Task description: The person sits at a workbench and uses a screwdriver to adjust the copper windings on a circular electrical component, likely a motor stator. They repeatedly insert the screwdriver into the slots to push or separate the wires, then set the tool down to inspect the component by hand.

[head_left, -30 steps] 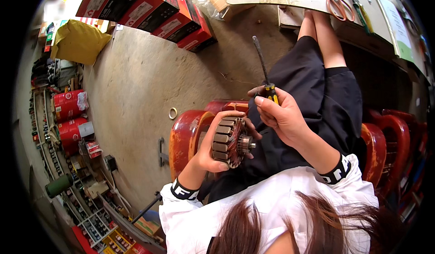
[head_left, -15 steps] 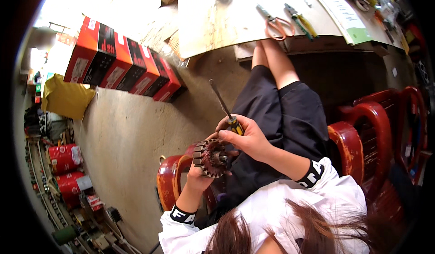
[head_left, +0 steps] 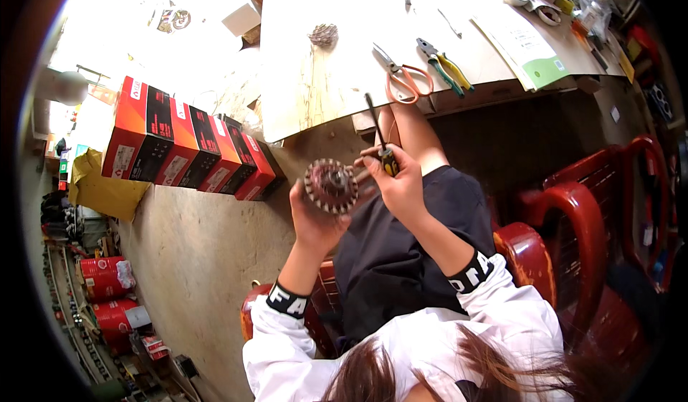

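Note:
My left hand grips a round, toothed metal motor armature with reddish windings, its shaft end facing up. Beside it, my right hand is closed round the yellow-and-black handle of a screwdriver, whose dark blade points up toward the table edge. The right fingertips are close to the armature's right side; blur hides whether they touch it. Both hands are above my lap, in front of the table.
On the table lie scissors with orange handles, green-and-yellow pliers, a bundle of wire and a booklet. Red-and-black boxes stand at left by a yellow sack. Red wooden chairs are at right.
Both hands have moved up and forward toward the table, carrying the armature and screwdriver. The armature has turned so its end faces up more. The view has shifted too.

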A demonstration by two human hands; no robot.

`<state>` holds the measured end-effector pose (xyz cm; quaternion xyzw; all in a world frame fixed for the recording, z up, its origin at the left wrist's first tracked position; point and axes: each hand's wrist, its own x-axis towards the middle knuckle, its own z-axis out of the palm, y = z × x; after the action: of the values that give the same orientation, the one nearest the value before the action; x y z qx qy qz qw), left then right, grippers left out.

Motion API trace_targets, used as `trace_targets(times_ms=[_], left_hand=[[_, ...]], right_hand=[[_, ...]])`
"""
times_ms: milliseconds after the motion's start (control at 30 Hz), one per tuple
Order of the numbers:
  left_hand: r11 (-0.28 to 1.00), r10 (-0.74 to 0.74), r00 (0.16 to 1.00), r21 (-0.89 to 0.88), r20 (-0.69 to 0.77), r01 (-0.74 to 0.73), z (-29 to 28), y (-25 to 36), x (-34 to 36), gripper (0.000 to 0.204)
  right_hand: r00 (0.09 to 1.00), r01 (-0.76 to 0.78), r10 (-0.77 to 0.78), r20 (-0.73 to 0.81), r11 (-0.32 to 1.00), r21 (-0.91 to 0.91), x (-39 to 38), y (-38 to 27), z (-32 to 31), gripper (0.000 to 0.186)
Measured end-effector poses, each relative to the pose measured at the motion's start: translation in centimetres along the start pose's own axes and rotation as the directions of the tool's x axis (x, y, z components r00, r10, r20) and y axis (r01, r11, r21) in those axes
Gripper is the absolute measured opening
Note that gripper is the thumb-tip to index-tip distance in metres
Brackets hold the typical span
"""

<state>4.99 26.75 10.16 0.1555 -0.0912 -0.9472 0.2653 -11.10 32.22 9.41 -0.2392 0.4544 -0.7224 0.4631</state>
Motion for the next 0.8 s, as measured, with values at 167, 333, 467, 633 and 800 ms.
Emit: trace_targets(times_ms=[167, 333, 467, 633, 800], left_hand=[[0.999, -0.022, 0.998, 0.038, -0.055, 0.024, -0.7, 3.5, 8.0, 0.076], [0.933, -0.088, 0.988, 0.337, -0.124, 0.126, -3.1, 8.1, 14.8, 0.071], [0.882, -0.308, 0.949, 0.353, -0.074, 0.314, -3.6, 11.7, 19.3, 0.076], [0.727, -0.305, 0.848, 0.470, -0.433, 0.501, -0.1, 12.3, 22.1, 0.063], [0.187, -0.446, 0.730, 0.743, -0.518, 0.642, -0.5, 15.9, 24.5, 0.044]], right_hand=[[0.977, 0.174, -0.167, -0.135, 0.984, 0.042, 6.9, 2.1, -1.1, 0.011], [0.972, 0.179, -0.172, -0.162, 0.983, 0.029, 12.0, 2.6, -2.6, 0.013], [0.979, 0.150, -0.142, -0.146, 0.987, 0.050, 14.4, 4.2, -4.0, 0.013], [0.980, 0.154, -0.142, -0.142, 0.985, 0.077, 15.4, 5.7, -5.0, 0.013], [0.985, 0.160, -0.155, -0.075, 0.985, 0.064, 15.9, 6.8, -4.9, 0.012]])
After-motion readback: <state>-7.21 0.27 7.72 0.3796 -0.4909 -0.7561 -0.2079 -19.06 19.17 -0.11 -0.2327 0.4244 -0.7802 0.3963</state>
